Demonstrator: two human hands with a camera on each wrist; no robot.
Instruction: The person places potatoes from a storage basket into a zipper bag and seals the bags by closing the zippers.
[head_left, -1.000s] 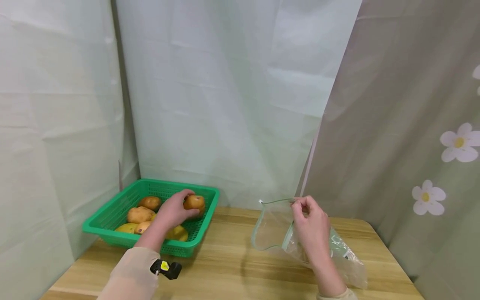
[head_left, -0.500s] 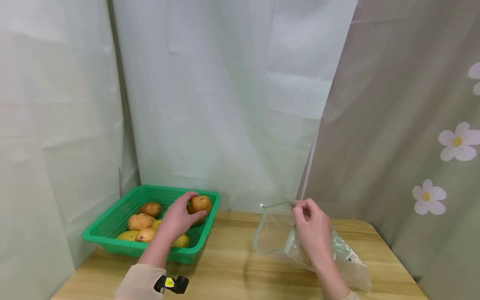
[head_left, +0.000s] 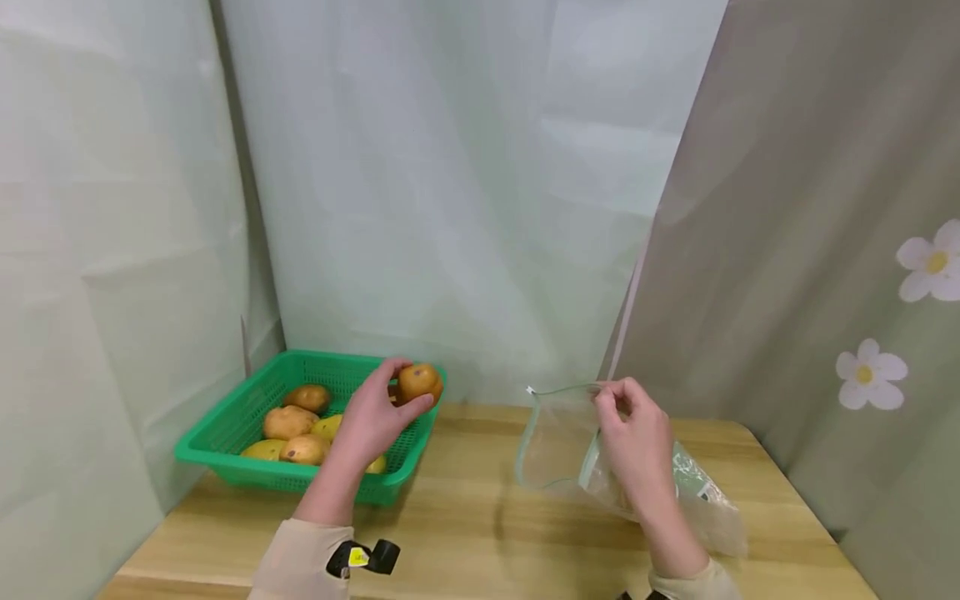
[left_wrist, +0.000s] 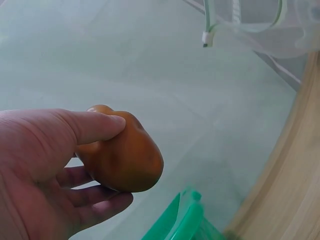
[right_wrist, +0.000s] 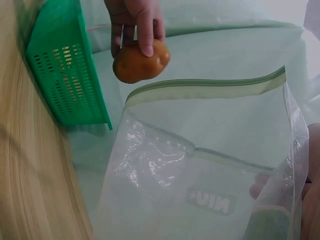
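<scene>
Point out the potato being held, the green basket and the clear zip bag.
potato [head_left: 420, 382], head view, on its rounded front above the fingertips.
green basket [head_left: 225, 417], head view, on its left mesh wall.
clear zip bag [right_wrist: 200, 130], right wrist view, on the clear wall below the green zip strip.

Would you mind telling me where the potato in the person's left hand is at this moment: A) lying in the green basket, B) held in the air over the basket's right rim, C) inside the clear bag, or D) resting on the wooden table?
B: the left hand grips the potato in the air above the rim of the green basket, short of the clear bag that the right hand holds open.
</scene>
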